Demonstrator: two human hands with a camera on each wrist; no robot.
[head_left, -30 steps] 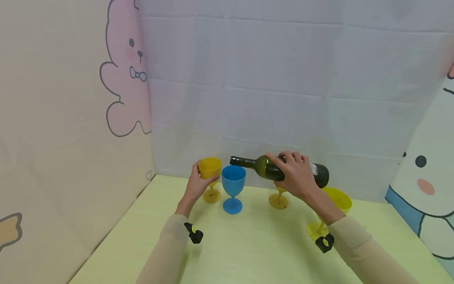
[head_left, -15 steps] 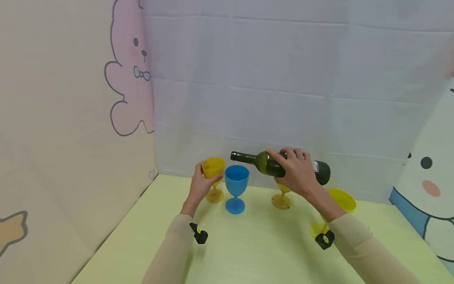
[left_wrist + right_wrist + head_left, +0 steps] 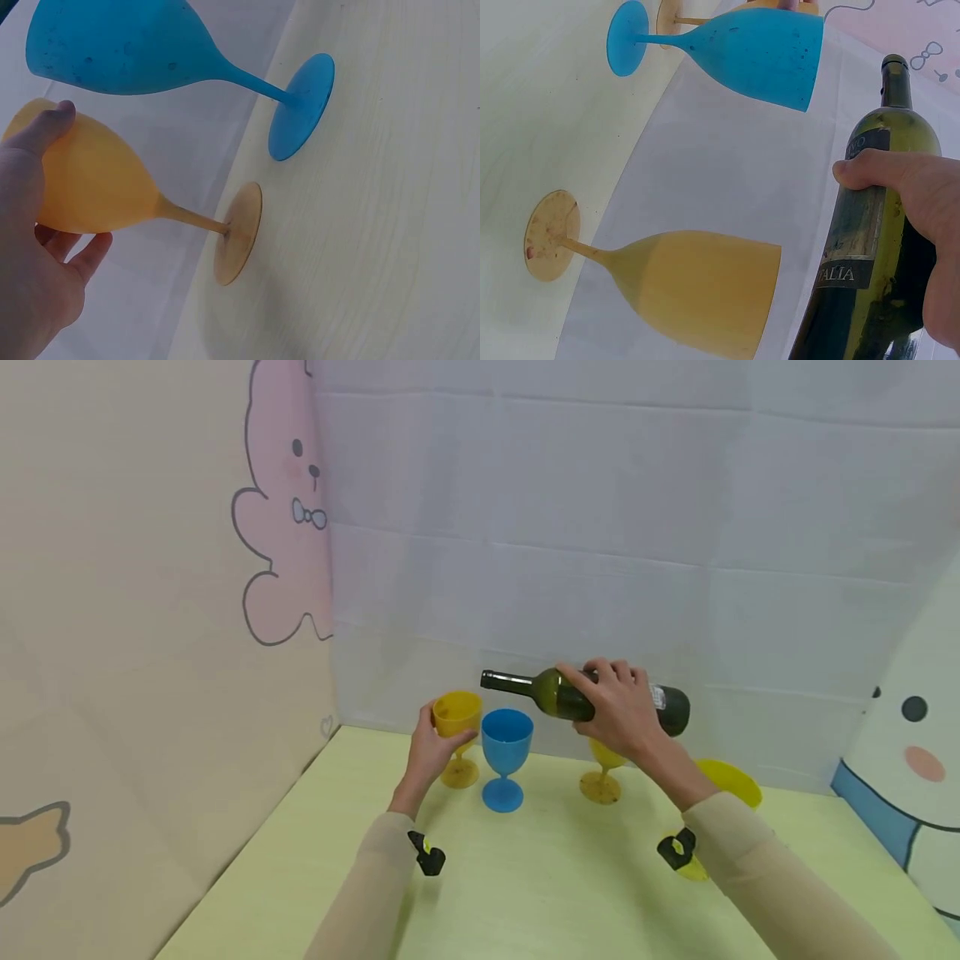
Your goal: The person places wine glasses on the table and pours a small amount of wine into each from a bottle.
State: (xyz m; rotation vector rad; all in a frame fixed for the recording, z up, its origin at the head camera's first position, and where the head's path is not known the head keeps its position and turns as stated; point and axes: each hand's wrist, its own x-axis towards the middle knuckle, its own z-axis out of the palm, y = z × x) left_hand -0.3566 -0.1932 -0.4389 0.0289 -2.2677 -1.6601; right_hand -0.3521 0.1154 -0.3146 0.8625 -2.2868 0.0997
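Observation:
In the head view my left hand (image 3: 433,753) holds a yellow goblet (image 3: 459,717) by its bowl. The left wrist view shows the thumb on one side, fingertips on the other and the goblet's foot (image 3: 238,234) on the table. A blue goblet (image 3: 507,743) stands upright just right of it. My right hand (image 3: 621,710) grips a green glass wine bottle (image 3: 551,692) round its body. The bottle lies almost level in the air, neck to the left. Its mouth is above the gap between these two goblets; no flowing liquid is visible.
Another yellow goblet (image 3: 602,787) stands below my right hand, partly hidden by it. A wider yellow cup (image 3: 729,781) is behind my right forearm. The pale table (image 3: 525,893) meets a white cloth backdrop (image 3: 585,543) and a printed left wall (image 3: 150,610).
The bottle has risen and moved left relative to the goblets, from over the blue one's rim. My left hand keeps hold of the yellow goblet. The head view has shifted slightly.

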